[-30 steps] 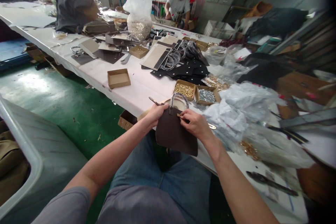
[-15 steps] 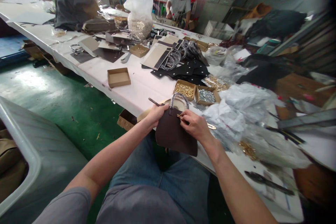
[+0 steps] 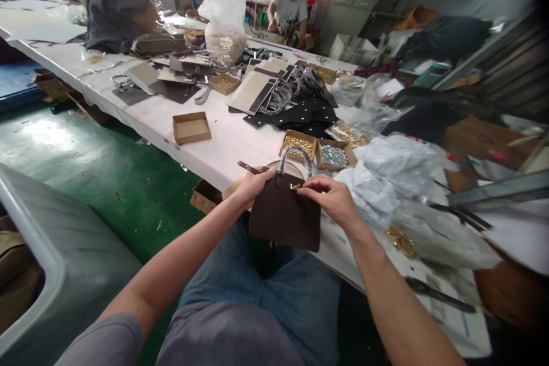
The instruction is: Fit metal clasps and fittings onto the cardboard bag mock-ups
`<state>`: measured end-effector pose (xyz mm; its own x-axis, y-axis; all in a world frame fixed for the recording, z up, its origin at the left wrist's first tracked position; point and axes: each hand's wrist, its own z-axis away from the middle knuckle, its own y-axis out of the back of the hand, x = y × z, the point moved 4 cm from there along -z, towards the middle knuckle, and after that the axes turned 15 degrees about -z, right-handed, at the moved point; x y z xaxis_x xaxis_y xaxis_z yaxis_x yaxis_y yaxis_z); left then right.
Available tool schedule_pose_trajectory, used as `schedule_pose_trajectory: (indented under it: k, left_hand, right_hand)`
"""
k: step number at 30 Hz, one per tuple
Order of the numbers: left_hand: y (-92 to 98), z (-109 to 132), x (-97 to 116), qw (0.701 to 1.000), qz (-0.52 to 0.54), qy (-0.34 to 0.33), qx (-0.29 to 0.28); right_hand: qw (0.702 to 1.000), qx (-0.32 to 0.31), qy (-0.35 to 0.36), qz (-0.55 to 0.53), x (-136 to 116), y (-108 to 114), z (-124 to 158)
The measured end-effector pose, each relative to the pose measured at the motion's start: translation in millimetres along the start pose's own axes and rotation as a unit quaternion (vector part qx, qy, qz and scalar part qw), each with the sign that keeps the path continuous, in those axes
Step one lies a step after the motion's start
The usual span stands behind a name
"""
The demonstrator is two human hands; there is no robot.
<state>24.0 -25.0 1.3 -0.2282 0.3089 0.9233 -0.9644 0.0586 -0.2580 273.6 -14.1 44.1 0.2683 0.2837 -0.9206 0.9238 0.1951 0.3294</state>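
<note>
My left hand (image 3: 256, 184) is closed on the upper left edge of a dark brown handbag panel (image 3: 283, 220). A thin dark strip (image 3: 247, 167), whose kind I cannot make out, sticks out past that hand. The panel hangs over my lap by the table edge, and a plastic-wrapped handle (image 3: 297, 150) arches from its top. A small gold clasp (image 3: 295, 187) sits near the top of the panel. Thumb and fingertips of my right hand (image 3: 330, 194) pinch at the clasp's right side; the fingertips partly cover it.
Beyond the panel stand a box of gold hardware (image 3: 299, 155) and a box of silver hardware (image 3: 334, 166). Plastic bags (image 3: 377, 174) crowd the right. A shallow cardboard box (image 3: 191, 138) lies left. A co-worker (image 3: 287, 8) sits across the table; a grey bin (image 3: 81, 246) stands at my left.
My right hand has shifted slightly right and its fingers have straightened, exposing more of the gold clasp. My left hand keeps its hold on the panel. The view has shifted a little.
</note>
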Motion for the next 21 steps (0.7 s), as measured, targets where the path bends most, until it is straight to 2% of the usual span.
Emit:
schedule_pose_trajectory:
  k: [3,6,7,9,12,14,21]
  left_hand:
    - [-1.3,2.1,7.6,0.999,-0.028,-0.022,-0.002]
    - [-2.0,6.6,11.7,0.999,-0.036,-0.024,-0.007]
    - [-2.4,8.7,12.4,0.999,-0.034,-0.022,-0.010]
    - [-3.3,13.7,13.9,0.999,-0.029,-0.024,-0.011]
    - [-5.2,22.1,17.4,0.999,-0.025,-0.042,-0.003]
    - [-7.0,26.8,18.6,0.998,-0.030,-0.055,-0.004]
    - [-5.5,30.2,7.0,0.999,-0.019,-0.036,0.003]
  right_hand:
    - [0.995,0.052,-0.077,0.022,11.2,6.1,-8.1]
    - [0.986,0.090,-0.094,0.100,9.2,16.7,-17.6]
    - [0.986,0.077,-0.094,0.111,6.7,19.1,-20.7]
    - [0.989,0.004,-0.119,0.089,2.8,20.2,-25.1]
    - [0.975,-0.093,-0.200,0.030,-0.6,18.9,-23.9]
    - [0.968,-0.107,-0.224,0.019,-4.7,18.4,-21.5]
    - [0.971,-0.127,-0.201,0.029,-17.4,8.8,-13.4]
